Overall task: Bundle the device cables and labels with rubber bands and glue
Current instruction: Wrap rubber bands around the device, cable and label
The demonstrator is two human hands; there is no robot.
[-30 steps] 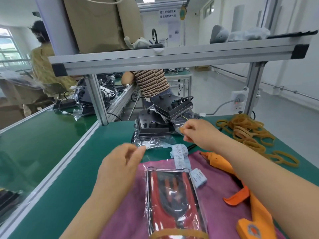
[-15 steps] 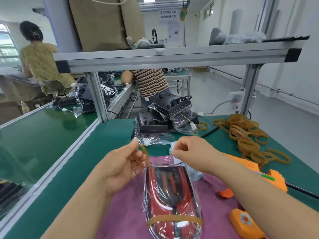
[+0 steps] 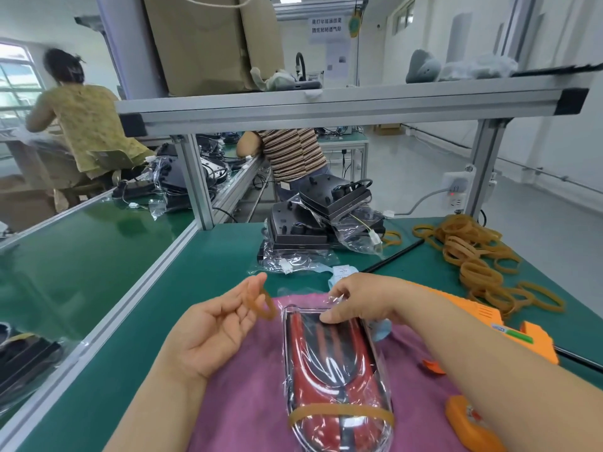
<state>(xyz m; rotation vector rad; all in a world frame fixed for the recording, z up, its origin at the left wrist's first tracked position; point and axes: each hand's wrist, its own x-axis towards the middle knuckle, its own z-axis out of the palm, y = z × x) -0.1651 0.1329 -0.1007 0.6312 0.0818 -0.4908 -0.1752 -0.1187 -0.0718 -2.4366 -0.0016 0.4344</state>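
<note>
My right hand has come back and now pinches the far end of the cable bag on the cloth. My left hand, loosely open, carries a rubber band over its fingers, ready for that end.

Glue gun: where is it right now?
In the head view, the orange glue gun lies on the green bench at right, beyond the right forearm, near the rubber band pile.
</note>
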